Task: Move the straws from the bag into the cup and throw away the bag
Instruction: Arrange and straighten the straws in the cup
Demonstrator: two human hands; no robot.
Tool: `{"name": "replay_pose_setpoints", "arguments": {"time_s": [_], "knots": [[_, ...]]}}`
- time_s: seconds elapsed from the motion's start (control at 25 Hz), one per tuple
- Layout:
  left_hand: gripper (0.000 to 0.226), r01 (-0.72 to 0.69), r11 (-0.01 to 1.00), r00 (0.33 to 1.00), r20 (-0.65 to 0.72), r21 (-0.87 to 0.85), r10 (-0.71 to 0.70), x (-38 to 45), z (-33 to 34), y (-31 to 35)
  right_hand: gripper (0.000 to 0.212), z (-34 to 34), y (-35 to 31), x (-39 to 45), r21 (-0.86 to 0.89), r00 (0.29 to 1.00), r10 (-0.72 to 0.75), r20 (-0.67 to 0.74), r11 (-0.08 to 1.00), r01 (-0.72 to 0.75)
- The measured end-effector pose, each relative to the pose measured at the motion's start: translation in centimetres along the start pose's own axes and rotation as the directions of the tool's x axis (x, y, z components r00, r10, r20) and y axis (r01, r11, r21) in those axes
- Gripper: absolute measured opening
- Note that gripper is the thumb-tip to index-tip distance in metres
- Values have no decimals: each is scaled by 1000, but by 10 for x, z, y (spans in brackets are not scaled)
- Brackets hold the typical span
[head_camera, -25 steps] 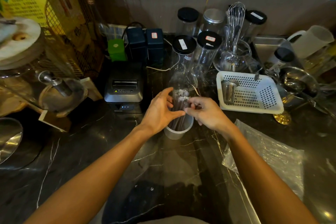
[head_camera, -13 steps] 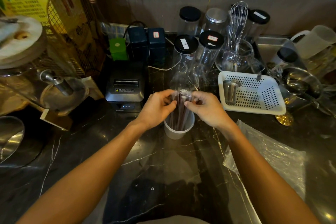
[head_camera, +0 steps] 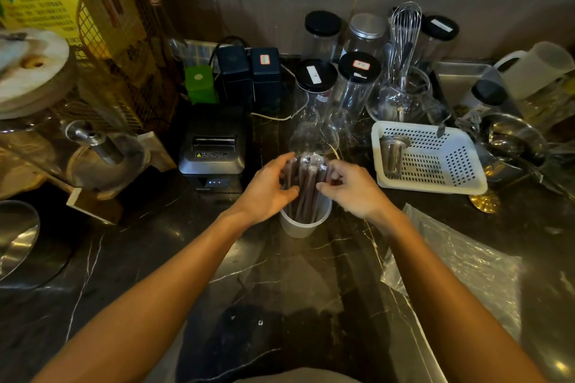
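A bundle of dark brown wrapped straws [head_camera: 306,186] stands upright in a white plastic cup [head_camera: 303,225] on the black marble counter. My left hand [head_camera: 267,190] cups the bundle from the left, fingers curled round the straws. From the right, my right hand [head_camera: 351,188] pinches the straws near their upper part. The clear plastic bag [head_camera: 460,261] lies flat and crumpled on the counter by my right forearm, apart from both hands.
A white perforated basket [head_camera: 435,162] with a metal cup stands right of the cup. Glass jars [head_camera: 315,93] and a whisk [head_camera: 404,37] crowd the back. A black receipt printer [head_camera: 213,149] sits to the left, and a glass flask [head_camera: 312,137] stands just behind the straws.
Both hands have closed in around the straws and slid slightly up and apart along the bundle. The straw tops now spread wider between my fingers. The bag has not moved.
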State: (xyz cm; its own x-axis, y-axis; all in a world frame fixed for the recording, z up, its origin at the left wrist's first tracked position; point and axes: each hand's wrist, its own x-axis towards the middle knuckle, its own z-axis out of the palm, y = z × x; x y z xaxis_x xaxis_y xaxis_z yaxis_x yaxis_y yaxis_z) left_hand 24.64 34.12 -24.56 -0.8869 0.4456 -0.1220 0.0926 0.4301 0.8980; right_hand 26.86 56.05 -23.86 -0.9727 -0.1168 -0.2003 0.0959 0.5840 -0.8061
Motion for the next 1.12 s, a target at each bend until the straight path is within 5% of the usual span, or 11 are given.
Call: {"name": "replay_pose_setpoints", "arguments": {"time_s": [0.28, 0.52, 0.64, 0.96, 1.12], "knots": [[44, -38, 993, 999, -4, 109, 39, -2, -6, -4, 24, -1, 3, -6, 83, 999, 3, 50, 997, -7], [39, -76, 970, 996, -17, 230, 82, 5, 5, 2, 22, 11, 3, 4, -26, 992, -90, -87, 996, 88], [27, -81, 977, 996, -33, 197, 89, 7, 7, 0, 27, 16, 8, 6, -41, 989, -85, -124, 996, 81], [49, 9, 997, 999, 34, 81, -12, 3, -5, -12, 21, 13, 15, 3, 35, 998, 9, -59, 999, -7], [36, 17, 995, 993, 113, 99, -28, 1, -15, -14, 16, 9, 21, 1, 20, 997, 63, -49, 998, -62]]}}
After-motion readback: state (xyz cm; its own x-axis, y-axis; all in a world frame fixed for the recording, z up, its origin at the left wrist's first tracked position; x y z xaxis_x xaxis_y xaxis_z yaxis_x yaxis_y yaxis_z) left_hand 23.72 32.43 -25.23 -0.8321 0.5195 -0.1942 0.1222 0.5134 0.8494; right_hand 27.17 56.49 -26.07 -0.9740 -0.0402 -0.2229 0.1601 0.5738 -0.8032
